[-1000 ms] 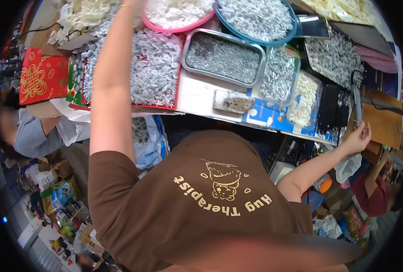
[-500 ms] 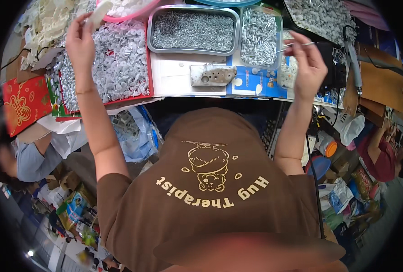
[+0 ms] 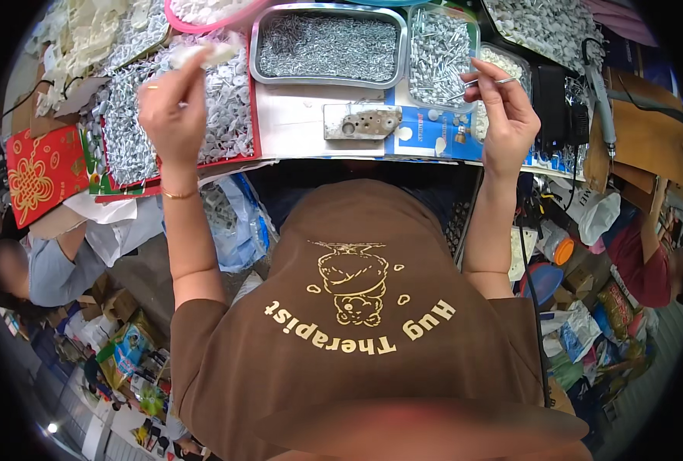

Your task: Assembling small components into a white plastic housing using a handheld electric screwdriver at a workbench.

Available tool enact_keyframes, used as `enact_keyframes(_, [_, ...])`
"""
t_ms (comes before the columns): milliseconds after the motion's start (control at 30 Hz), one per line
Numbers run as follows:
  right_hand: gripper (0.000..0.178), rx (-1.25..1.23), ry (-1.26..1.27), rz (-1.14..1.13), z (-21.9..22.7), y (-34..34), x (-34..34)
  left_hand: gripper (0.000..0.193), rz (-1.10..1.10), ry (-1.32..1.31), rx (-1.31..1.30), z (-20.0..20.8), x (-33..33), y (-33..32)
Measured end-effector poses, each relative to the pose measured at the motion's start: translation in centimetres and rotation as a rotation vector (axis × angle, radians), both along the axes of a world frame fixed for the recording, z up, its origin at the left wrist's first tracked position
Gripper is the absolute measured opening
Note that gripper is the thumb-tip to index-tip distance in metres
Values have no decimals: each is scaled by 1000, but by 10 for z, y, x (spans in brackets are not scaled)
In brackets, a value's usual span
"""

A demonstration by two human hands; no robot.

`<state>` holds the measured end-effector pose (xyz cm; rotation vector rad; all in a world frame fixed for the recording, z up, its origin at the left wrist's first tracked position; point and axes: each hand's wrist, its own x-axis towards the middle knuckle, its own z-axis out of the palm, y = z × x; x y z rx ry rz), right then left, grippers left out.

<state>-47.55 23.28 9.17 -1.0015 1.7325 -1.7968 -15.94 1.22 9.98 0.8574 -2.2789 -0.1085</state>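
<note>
My left hand (image 3: 174,115) is raised over a red-edged tray (image 3: 255,115) heaped with small white and grey plastic parts. Its fingers close on a pale, elongated plastic piece (image 3: 212,54), whose outline is blurred. My right hand (image 3: 504,119) pinches a slim metal tool (image 3: 502,80) that looks like tweezers. The tool's tip reaches the near right side of a clear plastic tub (image 3: 476,46) of metal pins. Between my hands, a worn metal block (image 3: 363,123) with several holes lies on the white and blue work surface.
A steel tray (image 3: 255,61) of tiny metal pieces stands behind the block. A pink-rimmed bowl (image 3: 174,21) sits at the back left. On the right are a tub of white pieces (image 3: 502,60), a black box (image 3: 549,107) and a corded grey tool (image 3: 604,115). People sit at both sides.
My left hand has moved right and nearer with the pale piece, now over the red-edged tray. My right hand has shifted slightly left with the metal tool, toward the tub of pins.
</note>
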Motion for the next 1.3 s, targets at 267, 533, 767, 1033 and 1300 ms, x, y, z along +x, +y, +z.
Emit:
enact_keyframes(267, [22, 76, -61, 114, -14, -8, 22, 15, -279, 369, 1091, -31, -74, 96])
enact_keyframes(533, [21, 150, -33, 178, -32, 14, 27, 19, -324, 8, 529, -48, -101, 111])
enact_keyframes(767, [21, 258, 180, 203, -36, 15, 21, 16, -214, -29, 507, -44, -108, 128])
enact_keyframes(1033, [18, 277, 243, 190, -32, 14, 25, 11, -176, 83, 370, -51, -112, 131])
enact_keyframes(1300, [20, 267, 243, 202, -34, 15, 23, 11, -99, 84, 400, -55, -118, 133])
